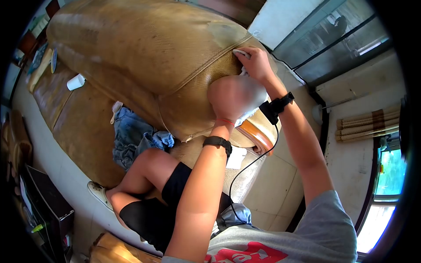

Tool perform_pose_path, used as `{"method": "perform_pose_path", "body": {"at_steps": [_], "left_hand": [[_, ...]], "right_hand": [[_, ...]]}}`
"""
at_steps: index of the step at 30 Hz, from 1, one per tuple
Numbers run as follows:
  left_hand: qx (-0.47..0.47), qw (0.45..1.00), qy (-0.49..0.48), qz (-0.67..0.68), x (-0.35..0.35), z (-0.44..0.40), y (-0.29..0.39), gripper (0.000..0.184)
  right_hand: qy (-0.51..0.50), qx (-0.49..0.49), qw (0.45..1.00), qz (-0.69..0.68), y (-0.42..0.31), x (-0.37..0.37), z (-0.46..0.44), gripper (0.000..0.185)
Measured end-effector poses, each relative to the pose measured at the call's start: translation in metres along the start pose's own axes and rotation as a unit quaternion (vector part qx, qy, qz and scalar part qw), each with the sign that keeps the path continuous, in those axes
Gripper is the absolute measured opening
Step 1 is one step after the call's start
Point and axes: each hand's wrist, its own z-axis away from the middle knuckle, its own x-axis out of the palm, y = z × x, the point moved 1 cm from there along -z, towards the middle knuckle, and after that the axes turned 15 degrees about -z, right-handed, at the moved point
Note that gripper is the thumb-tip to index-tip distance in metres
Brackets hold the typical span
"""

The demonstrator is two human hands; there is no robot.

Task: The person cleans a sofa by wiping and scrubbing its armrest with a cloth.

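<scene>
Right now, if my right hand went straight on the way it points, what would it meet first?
Most likely the sofa: your right hand points at its brown leather. It may already be touching; depth is hard to judge from this single view.

Sofa [131, 52] leather-look w/ semi-gloss fin. – armrest trim [257, 135] glossy wood, garment [131, 136] matt denim.

Right fingers [253, 52], probably gripping cloth [240, 53]
</scene>
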Motion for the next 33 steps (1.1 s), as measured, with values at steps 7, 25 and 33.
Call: {"method": "perform_pose_path", "body": {"at_steps": [7,25,33], "left_hand": [[-0.011,1.000,-0.012,0.010,0.005,0.004,-0.003,0.018],[-0.015,1.000,0.000,0.019,0.007,0.005,-0.004,0.016],[-0.016,1.000,-0.008,0.013,0.009,0.005,-0.005,0.018]], "right_hand": [[-0.074,-0.063,0.995,-0.001,0.002,0.011,0.004,0.026],[0.014,-0.019,0.997,0.067,0.004,0.008,-0.017,0.023],[-0.053,0.068,0.996,-0.016,-0.003,0.015,-0.022,0.025]]}}
